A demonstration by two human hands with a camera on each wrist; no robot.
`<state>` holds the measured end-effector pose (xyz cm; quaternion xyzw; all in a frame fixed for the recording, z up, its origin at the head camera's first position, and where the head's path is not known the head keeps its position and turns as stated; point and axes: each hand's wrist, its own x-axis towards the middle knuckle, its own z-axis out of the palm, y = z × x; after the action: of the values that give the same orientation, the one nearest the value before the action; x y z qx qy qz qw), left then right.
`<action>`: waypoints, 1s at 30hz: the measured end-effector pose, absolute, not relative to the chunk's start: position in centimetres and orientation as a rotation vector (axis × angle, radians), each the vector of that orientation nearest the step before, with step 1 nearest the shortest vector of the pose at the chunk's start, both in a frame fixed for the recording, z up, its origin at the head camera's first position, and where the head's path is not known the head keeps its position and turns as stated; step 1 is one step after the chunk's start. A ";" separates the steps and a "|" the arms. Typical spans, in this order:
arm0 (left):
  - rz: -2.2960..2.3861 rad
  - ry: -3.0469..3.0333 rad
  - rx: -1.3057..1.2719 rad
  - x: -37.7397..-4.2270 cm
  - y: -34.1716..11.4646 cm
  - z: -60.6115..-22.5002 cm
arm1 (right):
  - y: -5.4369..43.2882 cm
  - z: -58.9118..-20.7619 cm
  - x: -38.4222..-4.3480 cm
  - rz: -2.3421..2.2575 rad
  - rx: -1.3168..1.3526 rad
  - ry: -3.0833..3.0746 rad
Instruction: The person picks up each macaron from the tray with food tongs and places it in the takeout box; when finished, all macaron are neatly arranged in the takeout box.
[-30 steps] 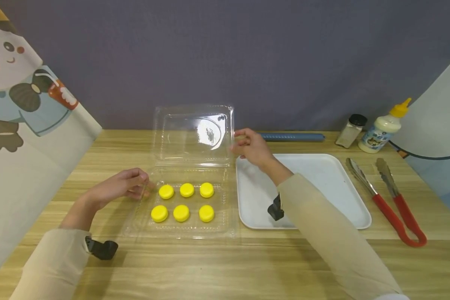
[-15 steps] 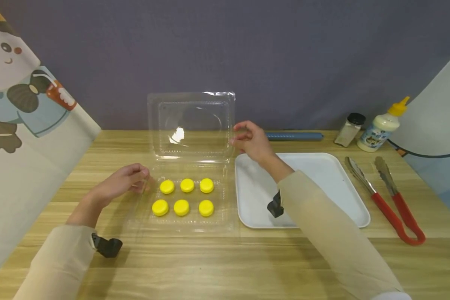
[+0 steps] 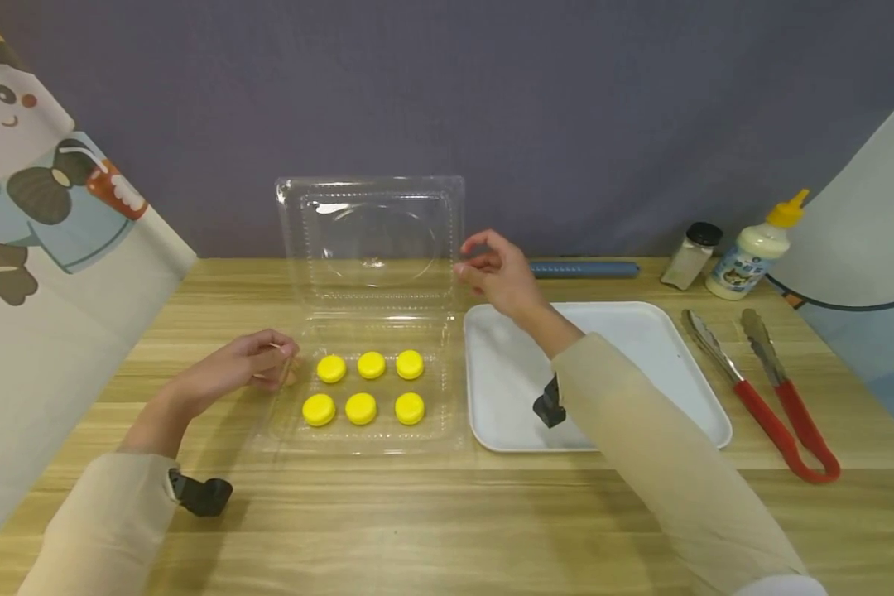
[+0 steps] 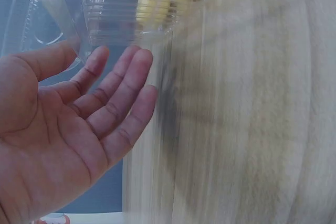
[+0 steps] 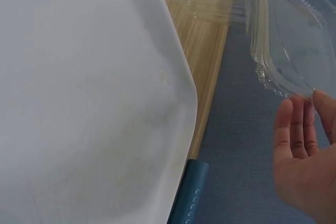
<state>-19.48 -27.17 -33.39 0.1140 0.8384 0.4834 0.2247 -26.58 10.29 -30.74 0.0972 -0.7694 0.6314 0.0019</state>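
A clear plastic clamshell container (image 3: 372, 443) lies with its lid (image 3: 372, 248) raised nearly upright at the back. In its base sit two rows of yellow round macaron-like pieces (image 3: 361, 408). My left hand (image 3: 249, 364) pinches the base's left rim between thumb and index finger, its other fingers loosely extended, as the left wrist view shows. With thumb and fingertips my right hand (image 3: 502, 277) holds the lid's right edge; in the right wrist view that hand (image 5: 310, 145) is at the lid's rim.
Right of the container lies a white tray (image 3: 641, 381), under the right forearm. Red-handled tongs (image 3: 782, 422) lie beyond it. A black-capped shaker (image 3: 690, 258) and a yellow-tipped squeeze bottle (image 3: 752, 252) stand back right. A blue rod-shaped thing (image 3: 584, 270) lies along the wall.
The lid has swung from leaning back to more upright, its left edge rising. My right hand has risen slightly with it. The left hand stays at the base's rim.
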 end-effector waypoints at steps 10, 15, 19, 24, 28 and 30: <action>1.331 2.333 0.328 -19.1 -27.2 -33.2 | 10.4 -30.2 -26.3 1.925 0.410 -2.372; 1.351 2.333 0.330 -19.2 -26.9 -33.2 | 10.3 -29.9 -26.2 1.848 0.426 -2.359; 1.358 2.334 0.322 -19.3 -26.7 -33.4 | 10.3 -29.6 -26.2 1.814 0.440 -2.348; 1.347 2.350 0.319 -19.4 -26.6 -33.5 | 10.3 -28.9 -26.3 1.793 0.433 -2.342; 1.337 2.363 0.314 -19.4 -26.5 -33.5 | 10.4 -28.3 -26.2 1.788 0.440 -2.322; 1.341 2.363 0.307 -19.5 -26.4 -33.6 | 10.4 -28.0 -26.1 1.770 0.449 -2.323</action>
<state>-19.49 -26.42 -33.56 0.1098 0.8464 0.4802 0.2024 -26.13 10.38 -27.95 0.1513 -0.7827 0.5965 0.0932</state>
